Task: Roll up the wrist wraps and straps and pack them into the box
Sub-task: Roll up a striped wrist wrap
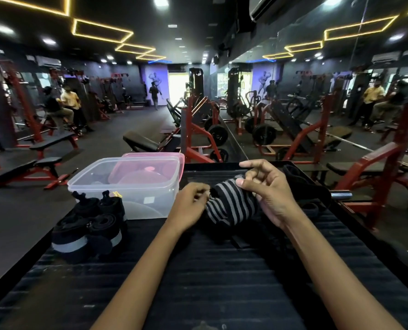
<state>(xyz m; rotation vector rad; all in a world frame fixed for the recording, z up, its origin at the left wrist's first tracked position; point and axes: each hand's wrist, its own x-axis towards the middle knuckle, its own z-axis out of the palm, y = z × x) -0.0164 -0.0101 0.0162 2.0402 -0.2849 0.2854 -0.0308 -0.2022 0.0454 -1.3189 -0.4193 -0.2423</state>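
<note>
A black and grey striped wrist wrap (231, 203) lies bunched between my hands on the black ribbed surface (210, 277). My left hand (191, 206) pinches its left end with curled fingers. My right hand (267, 189) grips its right side, thumb on top of the fabric. A clear plastic box (126, 184) stands open just left of my left hand, its pink lid (155, 160) leaning behind it. A heap of black straps and wraps (88, 225) lies at the left of the surface. More black straps (310, 194) lie behind my right hand.
The ribbed surface ends at a left edge near the heap and a far edge behind the box. Red and black gym machines, benches (43, 146) and weight plates (217, 135) fill the room beyond. People stand far off at the left. A mirror wall runs along the right.
</note>
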